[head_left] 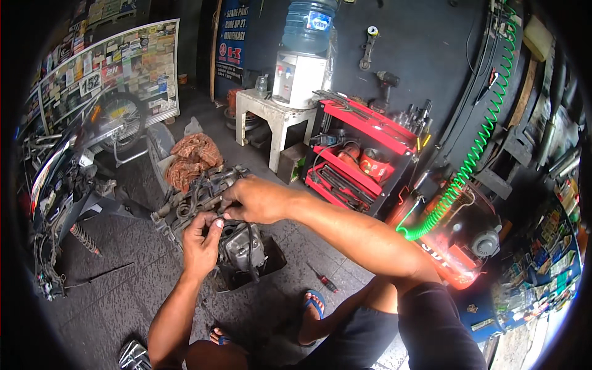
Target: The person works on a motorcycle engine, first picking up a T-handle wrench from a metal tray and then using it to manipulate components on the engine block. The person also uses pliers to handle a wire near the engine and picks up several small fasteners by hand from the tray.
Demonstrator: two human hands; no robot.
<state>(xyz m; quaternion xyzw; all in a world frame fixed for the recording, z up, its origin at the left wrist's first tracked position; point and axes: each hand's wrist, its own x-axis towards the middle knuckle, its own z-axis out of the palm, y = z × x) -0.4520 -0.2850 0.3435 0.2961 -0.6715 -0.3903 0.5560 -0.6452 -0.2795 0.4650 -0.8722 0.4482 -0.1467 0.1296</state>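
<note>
A greasy metal engine [245, 248] sits in a dark, open-topped box [275, 259] on the floor in front of me. My left hand [200, 243] is closed at the engine's near left side, thumb up against the fingers. My right hand [256, 201] reaches across from the right and is closed over the engine's top, its fingertips meeting those of the left. What they pinch is too small and too hidden to name. A black hose or cable [252, 240] loops down the engine's side below my right hand.
A screwdriver [324, 276] lies on the tiles right of the box. Behind the engine is a bunched brown cloth [191, 161]. A red tool trolley [370, 123] stands ahead, a red compressor [447, 240] with a green coiled hose [472, 172] at right, motorcycle parts [74, 203] at left.
</note>
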